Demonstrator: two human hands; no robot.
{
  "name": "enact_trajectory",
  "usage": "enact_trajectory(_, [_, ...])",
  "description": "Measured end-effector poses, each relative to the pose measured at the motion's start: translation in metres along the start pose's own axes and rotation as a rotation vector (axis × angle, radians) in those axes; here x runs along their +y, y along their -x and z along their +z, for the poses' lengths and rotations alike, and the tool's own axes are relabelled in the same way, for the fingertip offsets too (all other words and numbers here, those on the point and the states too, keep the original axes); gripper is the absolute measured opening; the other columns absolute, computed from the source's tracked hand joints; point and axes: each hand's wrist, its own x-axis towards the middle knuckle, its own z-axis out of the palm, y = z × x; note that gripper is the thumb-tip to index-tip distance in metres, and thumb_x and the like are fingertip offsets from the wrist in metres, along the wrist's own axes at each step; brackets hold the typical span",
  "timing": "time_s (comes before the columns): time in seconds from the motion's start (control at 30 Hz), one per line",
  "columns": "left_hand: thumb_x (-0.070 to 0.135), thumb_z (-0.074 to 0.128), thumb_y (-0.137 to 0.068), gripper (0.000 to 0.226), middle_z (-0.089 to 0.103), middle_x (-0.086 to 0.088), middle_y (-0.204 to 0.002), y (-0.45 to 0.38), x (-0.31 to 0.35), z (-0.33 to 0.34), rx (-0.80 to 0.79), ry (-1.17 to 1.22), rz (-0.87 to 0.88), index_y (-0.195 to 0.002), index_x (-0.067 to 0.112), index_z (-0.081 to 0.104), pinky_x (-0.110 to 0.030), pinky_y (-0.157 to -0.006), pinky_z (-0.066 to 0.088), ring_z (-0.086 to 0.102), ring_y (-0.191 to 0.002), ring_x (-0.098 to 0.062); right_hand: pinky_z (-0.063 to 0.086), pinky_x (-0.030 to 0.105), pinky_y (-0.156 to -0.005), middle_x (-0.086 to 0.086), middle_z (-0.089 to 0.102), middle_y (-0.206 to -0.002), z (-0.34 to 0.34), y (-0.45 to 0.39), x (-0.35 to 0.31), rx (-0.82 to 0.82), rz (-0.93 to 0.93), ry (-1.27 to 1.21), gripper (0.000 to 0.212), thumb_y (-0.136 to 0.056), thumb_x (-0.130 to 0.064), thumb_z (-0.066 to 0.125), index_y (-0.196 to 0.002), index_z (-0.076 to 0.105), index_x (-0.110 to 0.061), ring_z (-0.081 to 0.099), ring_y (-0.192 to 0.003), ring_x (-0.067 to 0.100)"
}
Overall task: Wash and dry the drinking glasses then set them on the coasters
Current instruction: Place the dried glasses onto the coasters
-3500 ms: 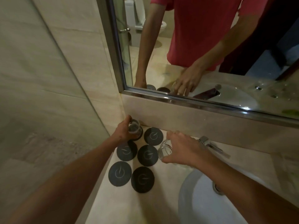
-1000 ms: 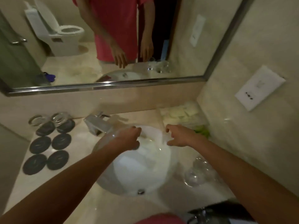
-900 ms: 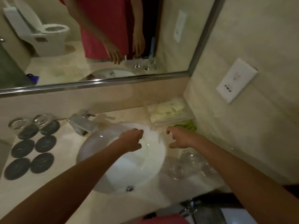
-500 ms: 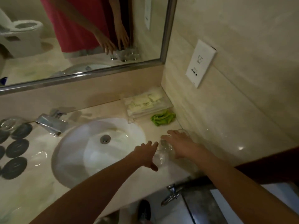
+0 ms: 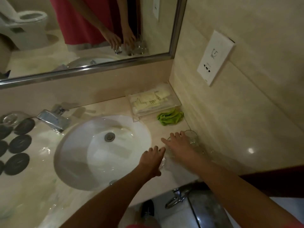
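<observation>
Several clear drinking glasses point(image 5: 191, 137) stand on the counter right of the sink point(image 5: 79, 162), by the wall. My right hand point(image 5: 179, 145) reaches over them, its fingers spread down around the rim of one glass point(image 5: 169, 140). My left hand point(image 5: 152, 159) curls over another glass point(image 5: 163, 164) at the sink's right edge and hides most of it. Dark round coasters point(image 5: 21, 143) lie at the far left of the counter. A washed glass point(image 5: 10, 120) stands at their back end.
A chrome faucet point(image 5: 52, 120) sits behind the sink on the left. A clear box of toiletry sachets point(image 5: 153, 102) and a crumpled green cloth point(image 5: 170, 118) lie in the back right corner. The mirror point(image 5: 92, 30) and a wall socket plate point(image 5: 214, 58) are above.
My view swung from the coasters to the sink's right side. Both hands, now empty of the earlier glasses, crossed the sink; the left hand has just closed on a glass beside the right.
</observation>
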Motion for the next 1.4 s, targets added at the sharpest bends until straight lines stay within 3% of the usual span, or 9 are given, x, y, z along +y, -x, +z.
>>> enact_trajectory(0.17, [0.044,0.082,-0.071,0.095,0.047,-0.013,-0.133,0.012,-0.043,-0.009,0.077,-0.035,-0.057,-0.143,0.012,0.029,-0.039,-0.094,0.046,0.054,-0.115,-0.031,0.026,0.048,-0.110,0.012,0.053,-0.135,-0.014,-0.006,-0.008,0.030,-0.001,-0.018,0.042,-0.101,-0.027,0.050,-0.142,0.045,-0.024,0.050,-0.125,0.033])
enact_trajectory(0.33, [0.059,0.073,-0.074,0.094,0.050,-0.010,-0.136,0.036,-0.113,-0.018,0.060,0.101,-0.282,-0.145,0.017,0.028,-0.038,-0.090,0.048,0.057,-0.117,-0.031,0.034,0.042,-0.102,0.013,0.048,-0.136,-0.060,-0.016,-0.040,0.031,-0.107,0.033,0.075,-0.081,-0.028,0.076,-0.145,0.037,-0.022,0.048,-0.125,0.032])
enact_trajectory(0.5, [0.072,0.066,-0.073,0.090,0.059,-0.008,-0.132,0.075,-0.196,-0.012,0.026,0.250,-0.535,-0.140,0.018,0.042,-0.037,-0.097,0.045,0.058,-0.119,-0.028,0.035,0.041,-0.102,0.012,0.049,-0.134,-0.119,-0.027,-0.100,0.140,-0.228,0.068,0.080,-0.077,-0.035,0.080,-0.143,0.038,-0.020,0.050,-0.123,0.031])
enact_trajectory(0.67, [0.051,0.077,-0.077,0.058,0.064,-0.009,-0.080,0.132,-0.281,-0.001,-0.013,1.108,-0.859,-0.109,0.009,0.054,-0.022,-0.052,0.047,0.064,-0.065,-0.021,0.035,0.039,-0.099,0.009,0.051,-0.133,-0.168,-0.046,-0.182,0.158,-0.314,-0.043,0.078,-0.077,-0.046,0.077,-0.141,0.040,-0.021,0.053,-0.119,0.029])
enact_trajectory(0.87, [0.042,0.079,-0.077,0.071,0.064,-0.018,-0.093,0.200,-0.381,0.022,0.067,1.936,-0.878,-0.122,-0.005,0.051,-0.030,-0.061,0.056,0.062,-0.070,-0.024,0.036,0.038,-0.098,0.005,0.057,-0.129,-0.231,-0.076,-0.280,0.174,-0.389,-0.100,0.073,-0.074,-0.051,0.077,-0.134,0.046,-0.023,0.056,-0.118,0.026])
enact_trajectory(1.0, [0.035,0.075,-0.082,0.049,0.067,-0.016,-0.088,0.234,-0.434,0.035,0.189,2.333,-0.652,-0.111,-0.002,0.063,-0.038,-0.095,0.050,0.069,-0.081,-0.029,0.039,0.035,-0.097,0.002,0.063,-0.126,-0.267,-0.103,-0.331,0.187,-0.396,-0.181,0.070,-0.071,-0.052,0.077,-0.128,0.049,-0.023,0.060,-0.118,0.025])
enact_trajectory(1.1, [0.028,0.067,-0.087,0.032,0.069,-0.012,-0.091,0.251,-0.467,0.042,0.301,2.405,-0.489,-0.110,0.006,0.068,-0.039,-0.093,0.050,0.068,-0.086,-0.025,0.039,0.037,-0.099,0.004,0.060,-0.130,-0.287,-0.120,-0.362,0.159,-0.382,-0.212,0.075,-0.070,-0.053,0.076,-0.132,0.046,-0.023,0.057,-0.122,0.026])
enact_trajectory(1.27, [0.015,0.074,-0.084,0.051,0.060,-0.024,-0.133,0.254,-0.526,0.067,0.626,2.314,-0.483,-0.131,0.003,0.058,-0.038,-0.084,0.059,0.067,-0.109,-0.031,0.039,0.036,-0.096,0.005,0.057,-0.133,-0.307,-0.136,-0.393,0.131,-0.334,-0.221,0.074,-0.074,-0.054,0.077,-0.133,0.045,-0.023,0.056,-0.121,0.030])
enact_trajectory(1.4, [0.035,0.094,-0.063,0.097,0.060,-0.011,-0.131,0.252,-0.554,0.072,0.863,1.912,-0.712,-0.141,0.013,0.040,-0.043,-0.096,0.054,0.064,-0.115,-0.026,0.042,0.036,-0.095,0.005,0.057,-0.129,-0.312,-0.143,-0.408,0.086,-0.310,-0.274,0.067,-0.075,-0.053,0.077,-0.128,0.048,-0.022,0.056,-0.117,0.028])
